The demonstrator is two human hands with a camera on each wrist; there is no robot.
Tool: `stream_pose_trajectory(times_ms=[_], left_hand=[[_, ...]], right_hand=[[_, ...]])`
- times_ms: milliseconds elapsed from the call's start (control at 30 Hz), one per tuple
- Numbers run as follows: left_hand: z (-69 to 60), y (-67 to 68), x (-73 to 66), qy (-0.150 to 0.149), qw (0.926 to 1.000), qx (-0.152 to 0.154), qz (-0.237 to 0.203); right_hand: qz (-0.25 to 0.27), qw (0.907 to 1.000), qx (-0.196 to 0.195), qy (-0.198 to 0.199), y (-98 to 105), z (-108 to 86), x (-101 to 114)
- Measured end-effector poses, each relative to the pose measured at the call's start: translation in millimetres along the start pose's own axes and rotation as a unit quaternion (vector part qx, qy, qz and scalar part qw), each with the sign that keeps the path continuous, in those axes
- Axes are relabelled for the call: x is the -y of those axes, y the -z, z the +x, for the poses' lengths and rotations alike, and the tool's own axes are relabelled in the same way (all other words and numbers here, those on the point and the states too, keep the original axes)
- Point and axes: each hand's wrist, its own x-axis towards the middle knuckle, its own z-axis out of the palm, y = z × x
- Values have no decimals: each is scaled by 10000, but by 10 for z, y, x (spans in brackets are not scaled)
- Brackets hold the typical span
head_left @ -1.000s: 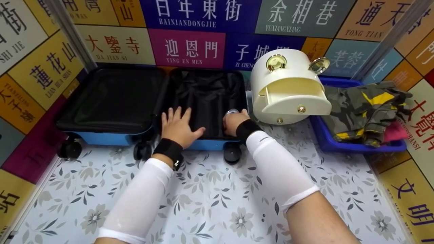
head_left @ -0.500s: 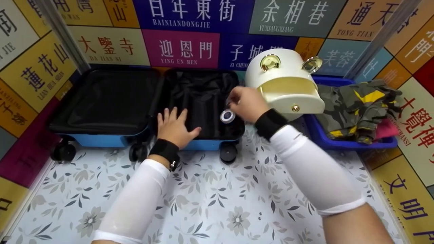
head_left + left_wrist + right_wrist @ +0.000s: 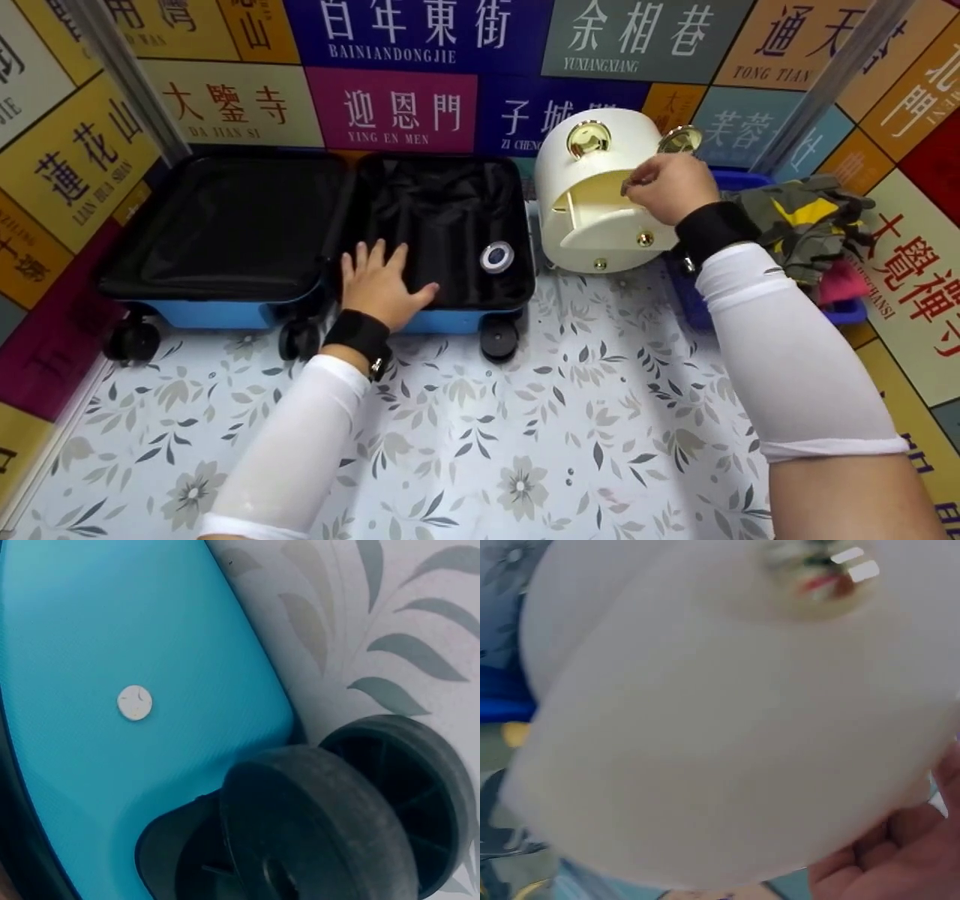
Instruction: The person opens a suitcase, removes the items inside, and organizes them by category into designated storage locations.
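Observation:
My left hand (image 3: 379, 285) lies with fingers spread over the front rim of the open suitcase's right half (image 3: 442, 202), which has a black lining. Inside that half, near its right side, sits a small round silver-rimmed object (image 3: 496, 257). My right hand (image 3: 671, 187) is at the pulled-out upper drawer (image 3: 604, 229) of a cream rounded cabinet (image 3: 555, 165). Its fingers bend loosely over the drawer opening, and I make out nothing held. In the right wrist view the curved drawer front (image 3: 705, 750) hides much; bent fingers (image 3: 900, 855) show beside it.
The suitcase's other half (image 3: 232, 225) lies to the left, with black wheels (image 3: 499, 337) toward me. Right of the cabinet, a blue basket (image 3: 686, 300) holds camouflage cloth (image 3: 810, 217) and something pink (image 3: 841, 281). Printed panels stand behind and at both sides.
My right hand has let go of the round object, leaving it in the suitcase, and has moved right to the cabinet drawer. My left hand stays on the suitcase rim.

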Motion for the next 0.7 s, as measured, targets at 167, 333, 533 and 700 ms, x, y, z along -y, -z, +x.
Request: stream_pose_trajectory(times_ms=[167, 333, 533, 700], left_hand=[[1, 4, -9, 8, 10000, -4, 9], [-6, 16, -26, 8, 10000, 17, 44], [-6, 16, -26, 5, 10000, 15, 47], [-1, 13, -22, 14, 10000, 15, 83]], right_hand=[[92, 9979, 488, -416, -1, 61, -183], [-49, 9930, 979, -660, 29, 148, -246], [-408, 9891, 1291, -587, 51, 217, -273], [-640, 9852, 1531, -440, 59, 260, -277]])
